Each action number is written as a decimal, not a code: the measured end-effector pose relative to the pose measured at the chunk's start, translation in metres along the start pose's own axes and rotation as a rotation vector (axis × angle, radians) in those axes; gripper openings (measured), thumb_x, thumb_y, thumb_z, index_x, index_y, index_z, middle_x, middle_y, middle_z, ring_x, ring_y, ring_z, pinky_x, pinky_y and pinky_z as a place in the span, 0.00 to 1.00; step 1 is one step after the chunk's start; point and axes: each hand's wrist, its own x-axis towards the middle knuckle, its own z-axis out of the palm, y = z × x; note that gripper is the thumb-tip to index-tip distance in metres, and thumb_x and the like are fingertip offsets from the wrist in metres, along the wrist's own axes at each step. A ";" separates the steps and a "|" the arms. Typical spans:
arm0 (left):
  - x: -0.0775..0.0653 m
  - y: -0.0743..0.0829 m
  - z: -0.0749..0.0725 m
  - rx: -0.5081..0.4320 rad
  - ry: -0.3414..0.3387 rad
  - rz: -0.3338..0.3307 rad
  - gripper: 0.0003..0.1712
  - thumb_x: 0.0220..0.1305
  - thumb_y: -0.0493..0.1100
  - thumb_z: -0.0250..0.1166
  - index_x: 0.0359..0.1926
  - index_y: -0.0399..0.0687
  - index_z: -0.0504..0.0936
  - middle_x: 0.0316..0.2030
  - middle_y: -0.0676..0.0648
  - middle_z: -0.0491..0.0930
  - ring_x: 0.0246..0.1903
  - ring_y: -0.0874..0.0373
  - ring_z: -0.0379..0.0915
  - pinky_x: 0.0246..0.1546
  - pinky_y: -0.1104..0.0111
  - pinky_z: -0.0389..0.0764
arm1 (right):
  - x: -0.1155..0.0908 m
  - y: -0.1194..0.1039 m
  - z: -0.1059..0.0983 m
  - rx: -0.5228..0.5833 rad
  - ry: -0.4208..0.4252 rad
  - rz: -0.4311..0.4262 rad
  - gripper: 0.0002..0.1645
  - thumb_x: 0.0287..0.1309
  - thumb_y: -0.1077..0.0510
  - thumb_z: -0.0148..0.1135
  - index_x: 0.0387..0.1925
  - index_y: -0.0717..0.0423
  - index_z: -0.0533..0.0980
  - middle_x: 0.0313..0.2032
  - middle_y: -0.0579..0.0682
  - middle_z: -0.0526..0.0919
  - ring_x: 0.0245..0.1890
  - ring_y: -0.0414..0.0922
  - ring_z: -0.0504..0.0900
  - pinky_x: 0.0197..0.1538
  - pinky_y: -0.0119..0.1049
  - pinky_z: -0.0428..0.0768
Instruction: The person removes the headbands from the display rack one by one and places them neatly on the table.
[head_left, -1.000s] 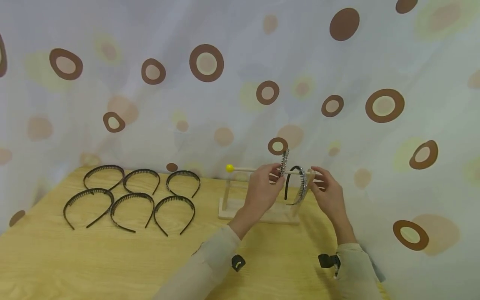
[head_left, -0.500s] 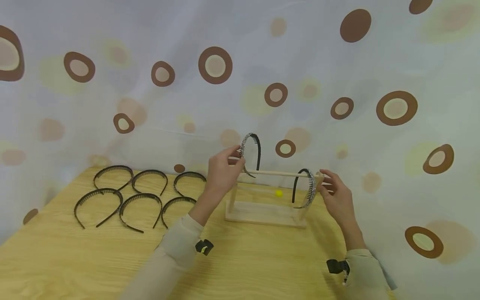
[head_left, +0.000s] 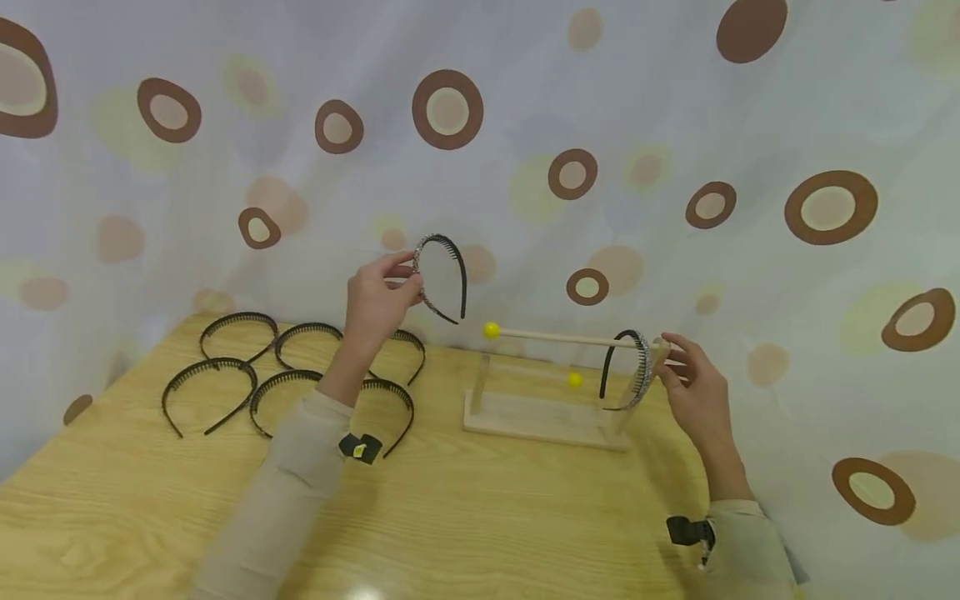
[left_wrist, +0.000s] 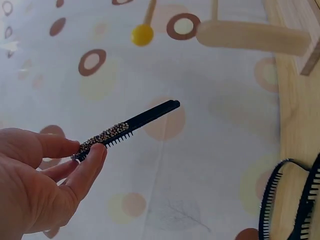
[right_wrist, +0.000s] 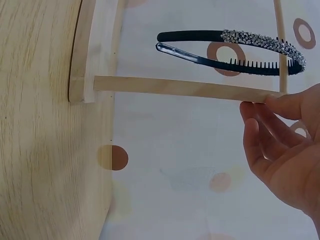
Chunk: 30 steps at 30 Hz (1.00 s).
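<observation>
My left hand (head_left: 378, 304) pinches a black toothed headband (head_left: 463, 287) in the air, left of the wooden stand (head_left: 540, 422). Silver glitter covers part of its band, and the thumb and fingers grip it there, as the left wrist view shows. A yellow ball (head_left: 491, 331) caps the left end of the stand's upper rod (head_left: 558, 337). Near the rod's right end hangs a second glittery headband (head_left: 642, 371). My right hand (head_left: 697, 396) holds the top of the stand's right upright (right_wrist: 190, 87) between thumb and fingers.
Several black headbands (head_left: 210, 363) lie in two rows at the left of the wooden table (head_left: 465, 517), some hidden behind my left arm. A lower yellow ball (head_left: 575, 380) shows behind the upper rod. A patterned sheet (head_left: 495, 42) hangs behind the table.
My left hand has carried the headband leftward off the rod, past its yellow ball, into the air. My right hand has stayed at the right upright. The head view has shifted slightly.
</observation>
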 end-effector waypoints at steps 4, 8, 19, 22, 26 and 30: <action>0.016 -0.023 0.002 0.020 -0.048 -0.088 0.24 0.70 0.34 0.63 0.66 0.41 0.78 0.49 0.38 0.82 0.40 0.48 0.86 0.37 0.69 0.85 | -0.002 0.003 -0.011 -0.021 0.028 0.048 0.29 0.72 0.65 0.59 0.72 0.50 0.70 0.55 0.62 0.82 0.51 0.60 0.82 0.41 0.19 0.75; 0.028 -0.049 0.016 0.045 -0.193 -0.139 0.24 0.73 0.33 0.61 0.68 0.40 0.76 0.52 0.35 0.81 0.43 0.45 0.85 0.39 0.68 0.85 | -0.005 0.007 -0.023 -0.043 0.046 0.122 0.29 0.73 0.63 0.58 0.73 0.48 0.70 0.56 0.61 0.81 0.51 0.59 0.82 0.39 0.20 0.75; 0.043 -0.094 0.047 0.124 -0.520 -0.277 0.23 0.75 0.29 0.55 0.68 0.30 0.71 0.55 0.28 0.76 0.48 0.38 0.81 0.48 0.56 0.84 | -0.002 0.010 -0.028 -0.002 0.064 0.189 0.28 0.72 0.63 0.58 0.71 0.47 0.72 0.55 0.60 0.82 0.45 0.41 0.81 0.36 0.21 0.77; 0.045 -0.106 0.048 0.194 -0.557 -0.312 0.22 0.74 0.28 0.54 0.67 0.28 0.72 0.54 0.27 0.78 0.44 0.38 0.82 0.48 0.54 0.84 | 0.001 0.009 -0.027 -0.001 0.064 0.198 0.28 0.72 0.63 0.58 0.71 0.47 0.72 0.55 0.60 0.83 0.46 0.47 0.82 0.36 0.22 0.76; 0.048 -0.122 0.048 0.344 -0.604 -0.297 0.22 0.72 0.28 0.56 0.64 0.27 0.74 0.49 0.29 0.82 0.36 0.44 0.85 0.40 0.59 0.86 | 0.002 0.008 -0.027 -0.004 0.053 0.215 0.28 0.72 0.61 0.59 0.71 0.47 0.72 0.55 0.61 0.83 0.49 0.56 0.83 0.36 0.23 0.76; 0.048 -0.133 0.049 0.441 -0.640 -0.265 0.21 0.70 0.30 0.58 0.62 0.26 0.76 0.47 0.31 0.83 0.33 0.49 0.86 0.34 0.64 0.86 | 0.002 0.009 -0.028 -0.005 0.037 0.215 0.29 0.73 0.60 0.59 0.72 0.46 0.71 0.55 0.61 0.82 0.50 0.58 0.83 0.37 0.23 0.75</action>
